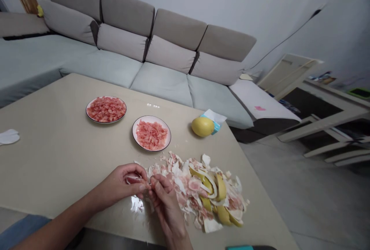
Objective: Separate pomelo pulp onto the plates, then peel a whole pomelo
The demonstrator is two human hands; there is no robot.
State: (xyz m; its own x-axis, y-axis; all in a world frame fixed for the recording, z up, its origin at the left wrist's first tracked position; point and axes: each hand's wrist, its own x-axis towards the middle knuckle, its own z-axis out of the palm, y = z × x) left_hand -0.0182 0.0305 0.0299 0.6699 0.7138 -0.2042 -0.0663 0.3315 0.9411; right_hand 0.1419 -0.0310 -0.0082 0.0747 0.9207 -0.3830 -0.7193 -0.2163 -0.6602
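My left hand [124,184] is closed around a piece of red pomelo segment [133,179], above the near part of the table. At its fingertips my right hand [166,200] pinches at the same piece, so the fingers of both hands meet. What lies between the right fingertips is mostly hidden. Right beside the right hand spreads a heap of pomelo peel [206,190], with yellow-green rind, white pith and thin membranes. Beyond the hands a dark-rimmed white plate [168,138] holds loose pink pomelo flesh [152,134].
Farther left, another plate [87,117] carries a fuller pile of pomelo flesh [106,109]. A whole yellow pomelo [202,126] sits against a tissue pack [217,122]. White gloves or cloth [9,137] lie at the left. A grey sofa [162,80] borders the table [66,157].
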